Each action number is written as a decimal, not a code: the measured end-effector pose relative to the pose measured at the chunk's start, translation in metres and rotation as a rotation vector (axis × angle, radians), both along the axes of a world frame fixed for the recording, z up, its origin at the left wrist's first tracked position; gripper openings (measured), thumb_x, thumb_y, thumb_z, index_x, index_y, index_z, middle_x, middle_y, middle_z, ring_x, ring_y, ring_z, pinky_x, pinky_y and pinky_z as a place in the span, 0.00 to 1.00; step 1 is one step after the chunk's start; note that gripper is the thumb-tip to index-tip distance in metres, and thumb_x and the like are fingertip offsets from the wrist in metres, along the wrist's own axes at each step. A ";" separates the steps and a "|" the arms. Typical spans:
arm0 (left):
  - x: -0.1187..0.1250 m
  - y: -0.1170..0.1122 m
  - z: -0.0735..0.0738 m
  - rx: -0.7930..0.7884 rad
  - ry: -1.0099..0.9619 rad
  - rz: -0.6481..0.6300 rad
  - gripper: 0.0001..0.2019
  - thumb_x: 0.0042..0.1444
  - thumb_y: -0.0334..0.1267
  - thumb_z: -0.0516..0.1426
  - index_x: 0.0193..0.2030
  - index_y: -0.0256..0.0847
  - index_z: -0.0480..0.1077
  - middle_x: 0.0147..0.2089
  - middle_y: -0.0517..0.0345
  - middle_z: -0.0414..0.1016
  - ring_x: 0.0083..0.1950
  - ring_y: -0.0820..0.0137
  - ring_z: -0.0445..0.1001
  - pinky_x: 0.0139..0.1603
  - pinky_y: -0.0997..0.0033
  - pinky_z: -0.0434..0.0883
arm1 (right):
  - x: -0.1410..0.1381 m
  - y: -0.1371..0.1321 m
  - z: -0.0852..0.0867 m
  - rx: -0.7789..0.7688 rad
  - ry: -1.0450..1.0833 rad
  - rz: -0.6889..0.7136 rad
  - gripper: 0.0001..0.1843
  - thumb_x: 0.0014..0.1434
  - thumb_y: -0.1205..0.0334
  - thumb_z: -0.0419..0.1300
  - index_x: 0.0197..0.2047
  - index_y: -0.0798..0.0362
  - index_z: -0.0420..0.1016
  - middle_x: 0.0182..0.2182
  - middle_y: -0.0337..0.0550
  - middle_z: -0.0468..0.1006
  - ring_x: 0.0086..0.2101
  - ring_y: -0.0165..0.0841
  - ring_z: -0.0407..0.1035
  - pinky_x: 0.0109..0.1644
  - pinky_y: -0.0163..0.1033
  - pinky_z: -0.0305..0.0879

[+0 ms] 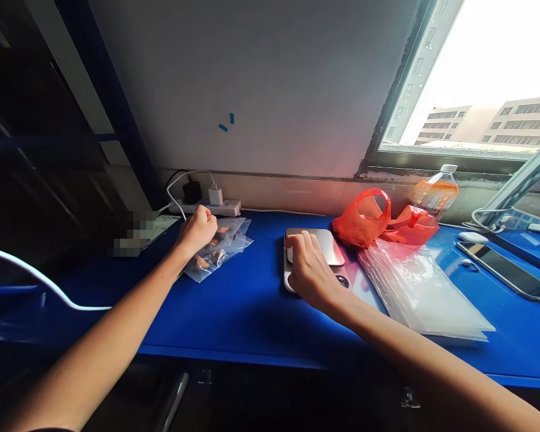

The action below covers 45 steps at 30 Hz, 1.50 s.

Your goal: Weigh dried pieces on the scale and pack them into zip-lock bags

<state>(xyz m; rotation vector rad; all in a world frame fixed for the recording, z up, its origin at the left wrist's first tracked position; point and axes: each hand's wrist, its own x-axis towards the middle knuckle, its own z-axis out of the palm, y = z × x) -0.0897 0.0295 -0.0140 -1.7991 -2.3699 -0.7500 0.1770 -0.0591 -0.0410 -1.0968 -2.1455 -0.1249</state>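
Observation:
My left hand (pixel 198 231) rests in a loose fist on a pile of small clear zip bags (pixel 220 249) holding brown pieces, at the back left of the blue table (pixel 234 312). My right hand (pixel 308 270) lies flat, fingers spread, on a small silver kitchen scale (pixel 328 243) in the middle of the table. It holds nothing. A stack of empty clear plastic bags (pixel 420 291) lies just right of the scale, partly over its edge.
A red plastic bag (pixel 369 219) sits behind the scale, with an orange drink bottle (pixel 436 192) beyond it. A power strip (pixel 211 207) with chargers lies by the wall. A phone (pixel 508 270) and a white mouse (pixel 472 237) lie at right. A window (pixel 486 78) is at the upper right.

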 end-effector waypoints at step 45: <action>0.041 -0.043 0.018 0.212 -0.232 -0.628 0.13 0.48 0.33 0.52 0.40 0.40 0.72 0.38 0.57 0.77 0.37 0.69 0.75 0.38 0.72 0.73 | 0.013 0.003 0.004 -0.345 0.597 0.167 0.12 0.59 0.63 0.52 0.46 0.53 0.62 0.37 0.44 0.70 0.38 0.34 0.66 0.45 0.42 0.64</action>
